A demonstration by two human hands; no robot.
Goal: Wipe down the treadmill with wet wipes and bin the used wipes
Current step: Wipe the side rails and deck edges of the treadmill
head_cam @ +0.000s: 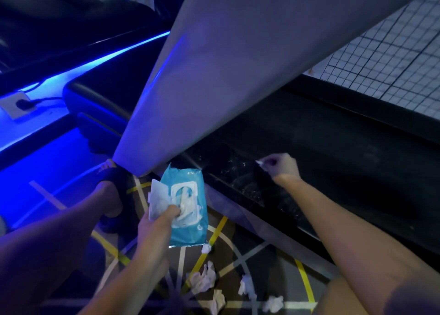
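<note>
A blue light strip (pixel 102 59) is glowing along the floor at far left, near a plug sitting in a floor socket (pixel 17 105). Further in, a person's foot in a black sandal (pixel 114 184) is resting at the base of the treadmill's grey upright (pixel 214 65). At centre, the left hand (pixel 154 226) is gripping a blue pack of wet wipes (pixel 188 229) above the floor. Its fingers are curling around the pack's edge, with the thumb pressing on the white sheet (pixel 188 205) poking from the dispenser, the lid flap (pixel 156 198) standing open. Below the pack, crumpled used wipes (pixel 202 279) are lying scattered on the line-marked floor (pixel 221 224). To the right, the right hand (pixel 283 164) is reaching over the treadmill's black side rail (pixel 250 188), fingers curled in and pinching a small white wipe (pixel 259 163); whether the wipe is touching the rail cannot be told. A tiled wall (pixel 392 53) is filling the far right.
</note>
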